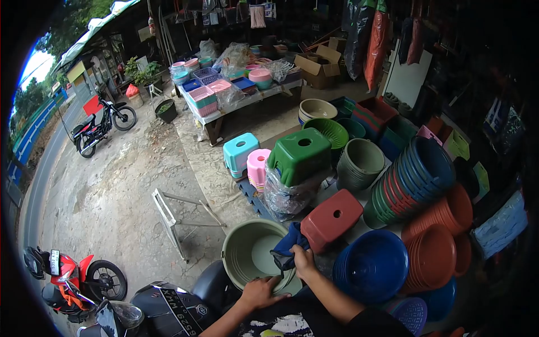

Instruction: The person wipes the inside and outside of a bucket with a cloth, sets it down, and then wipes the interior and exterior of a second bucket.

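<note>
My right hand (304, 261) is closed around a bunched dark blue cloth (291, 245), held over the right side of a large grey-green bucket (242, 245). A darker fold of the cloth hangs down toward the bucket's near rim. At that near rim is my left hand (259, 293), its fingers bent over the edge and its fingertips close to the hanging fold. The inside of the bucket shows pale and bare. Just right of the cloth lies a red plastic stool (332, 219), with a hole in its seat.
Right of me stand a blue tub (371, 265), stacked orange tubs (431, 255) and a leaning bucket stack (404, 182). Ahead are a green stool (301, 154) and a light blue stool (241, 151). A metal frame (174, 219) and parked motorcycles (70, 286) stand left.
</note>
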